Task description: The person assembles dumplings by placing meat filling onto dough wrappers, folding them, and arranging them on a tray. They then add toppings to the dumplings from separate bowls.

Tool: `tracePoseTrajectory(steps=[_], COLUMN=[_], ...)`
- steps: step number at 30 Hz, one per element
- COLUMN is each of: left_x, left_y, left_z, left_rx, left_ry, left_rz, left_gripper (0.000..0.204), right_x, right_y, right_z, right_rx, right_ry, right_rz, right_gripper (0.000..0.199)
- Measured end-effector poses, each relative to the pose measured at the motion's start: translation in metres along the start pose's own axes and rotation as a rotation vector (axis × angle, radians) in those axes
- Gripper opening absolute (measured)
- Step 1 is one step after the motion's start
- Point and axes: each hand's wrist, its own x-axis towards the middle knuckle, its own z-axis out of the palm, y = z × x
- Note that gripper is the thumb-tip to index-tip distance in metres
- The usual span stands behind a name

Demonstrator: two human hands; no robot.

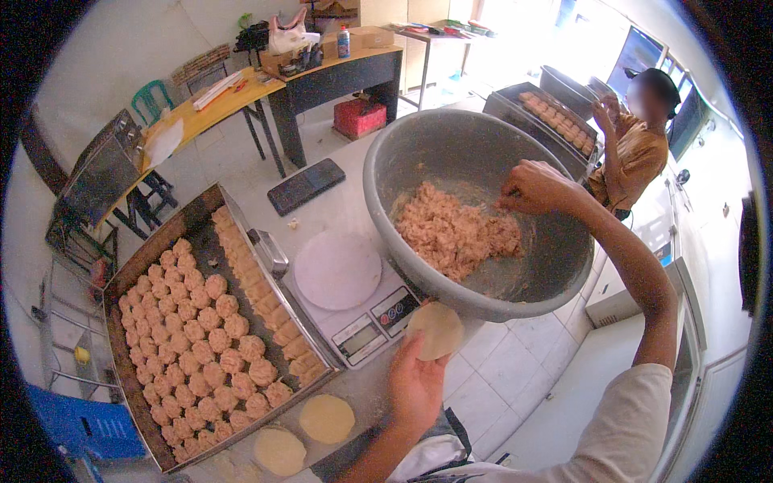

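Note:
My left hand [415, 388] holds a thin round dough wrapper [436, 331] on its fingertips, just in front of a big grey bowl [555, 298]. Inside the bowl lies a mound of pinkish minced filling [451, 233]. My right hand [533, 188] reaches over the bowl's right side, its fingers curled together at the edge of the filling; what they grip is hidden. Two more dough wrappers, one [327, 419] nearer the scale and another [279, 451], lie flat on the table by my left forearm. A kitchen scale [359, 340] with a round white plate [338, 270] stands left of the bowl.
A metal tray [228, 191] at left bears rows of round filled dumplings [201, 346] and a line of folded ones [258, 290]. A black phone [306, 187] lies behind the scale. At the far right a co-worker [636, 153] stands beside another filled tray [555, 121].

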Motion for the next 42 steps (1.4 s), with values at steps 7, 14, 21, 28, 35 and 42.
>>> tracePoseTrajectory(steps=[7, 14, 21, 28, 35, 42], left_x=[-0.003, -0.008, -0.056, -0.088, -0.104, -0.113], left_y=[0.011, 0.021, 0.066, 0.116, 0.134, 0.141], left_z=[-0.007, 0.0, -0.001, -0.001, -0.008, -0.013], left_rx=[0.003, 0.043, 0.092, 0.18, 0.042, 0.014], left_ry=[0.002, 0.044, -0.106, -0.009, -0.082, -0.158], left_rz=[-0.034, -0.092, -0.042, 0.163, 0.168, 0.183], left_gripper=[0.045, 0.045, 0.058, 0.057, 0.06, 0.06], right_x=[0.001, 0.007, 0.003, 0.011, -0.014, -0.04], right_y=[-0.013, -0.029, -0.012, -0.008, -0.028, -0.089], right_z=[0.0, -0.01, -0.009, -0.002, -0.041, -0.109], right_rx=[-0.158, -0.307, -0.023, 0.325, 0.438, 0.247], right_ry=[0.01, -0.017, -0.021, -0.132, -0.128, -0.109], right_rz=[0.023, 0.071, -0.114, -0.273, -0.051, -0.035], right_gripper=[0.033, 0.033, 0.037, 0.038, 0.041, 0.039])
